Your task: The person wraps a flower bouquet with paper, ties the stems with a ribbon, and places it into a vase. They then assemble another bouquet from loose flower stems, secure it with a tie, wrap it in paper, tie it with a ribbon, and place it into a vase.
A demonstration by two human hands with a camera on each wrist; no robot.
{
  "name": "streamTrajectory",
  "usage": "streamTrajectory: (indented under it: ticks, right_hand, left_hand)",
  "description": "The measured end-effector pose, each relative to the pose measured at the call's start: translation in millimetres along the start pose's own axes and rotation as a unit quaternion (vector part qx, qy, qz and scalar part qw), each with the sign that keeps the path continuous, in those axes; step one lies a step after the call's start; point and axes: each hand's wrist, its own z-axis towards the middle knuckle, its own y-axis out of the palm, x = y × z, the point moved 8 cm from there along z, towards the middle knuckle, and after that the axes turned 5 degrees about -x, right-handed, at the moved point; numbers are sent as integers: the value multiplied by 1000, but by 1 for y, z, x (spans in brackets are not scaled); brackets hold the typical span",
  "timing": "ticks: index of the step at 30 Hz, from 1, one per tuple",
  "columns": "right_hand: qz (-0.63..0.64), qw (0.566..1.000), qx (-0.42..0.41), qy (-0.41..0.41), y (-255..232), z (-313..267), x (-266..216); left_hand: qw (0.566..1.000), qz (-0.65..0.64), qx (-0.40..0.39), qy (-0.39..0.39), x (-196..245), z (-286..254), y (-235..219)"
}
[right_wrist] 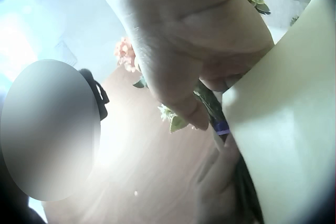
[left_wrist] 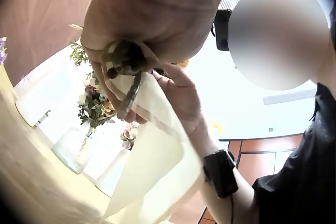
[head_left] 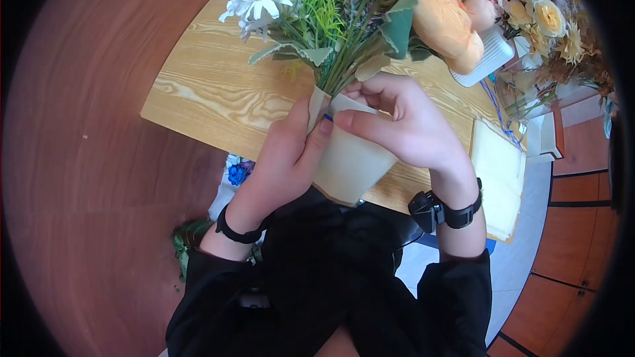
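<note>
A bouquet [head_left: 334, 20] of artificial-looking flowers, with white daisies, peach blooms and green sprigs, stands upright over the table in the head view. My left hand [head_left: 284, 152] grips its gathered stems low down, thumb lying along the front. Cream wrapping paper [head_left: 357, 158] goes partly round the stems and flares out below the hands. At the paper's upper edge, my right hand [head_left: 413, 122] pinches it between thumb and fingers, close beside the left thumb. A blue-purple band [right_wrist: 221, 128] shows on the stems in the right wrist view. Cut stem ends [left_wrist: 126, 66] poke out beneath the left palm.
The wooden table [head_left: 211, 86] has a rounded corner at left. A stack of cream paper [head_left: 496, 185] lies at its right side. More flowers [head_left: 549, 16] and a white ribbed container [head_left: 486, 56] stand at back right. Blue flowers [head_left: 239, 172] sit below the table's front edge.
</note>
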Motion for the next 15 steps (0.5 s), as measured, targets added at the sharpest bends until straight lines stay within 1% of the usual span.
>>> streamTrajectory:
  ticks: [1, 2, 4, 5, 7, 11, 13, 14, 15]
  right_hand:
    - [41, 999, 10, -33, 0, 0, 1]
    - [42, 999, 12, -32, 0, 1, -4]
    - [-23, 994, 2, 107, 1, -1, 4]
    - [-21, 994, 4, 110, -1, 0, 10]
    - [-25, 999, 11, 32, -8, 4, 16]
    - [-25, 999, 39, 12, -13, 4, 14]
    - [9, 999, 33, 36, -15, 3, 17]
    - [9, 999, 33, 37, -17, 2, 15]
    - [-10, 998, 18, 67, -18, 1, 17]
  left_hand:
    - [1000, -9, 0, -3, -2, 1, 2]
    - [1000, -9, -2, -3, -2, 3, 4]
    - [998, 58, -6, 11, -1, 4, 10]
    - [998, 57, -9, 10, -1, 6, 14]
    - [1000, 27, 2, 8, -5, 8, 18]
    - [999, 9, -34, 11, -12, 10, 20]
    - [991, -105, -77, 6, -19, 9, 28]
    - [991, -105, -78, 5, -18, 9, 29]
    - [978, -194, -76, 15, -15, 10, 28]
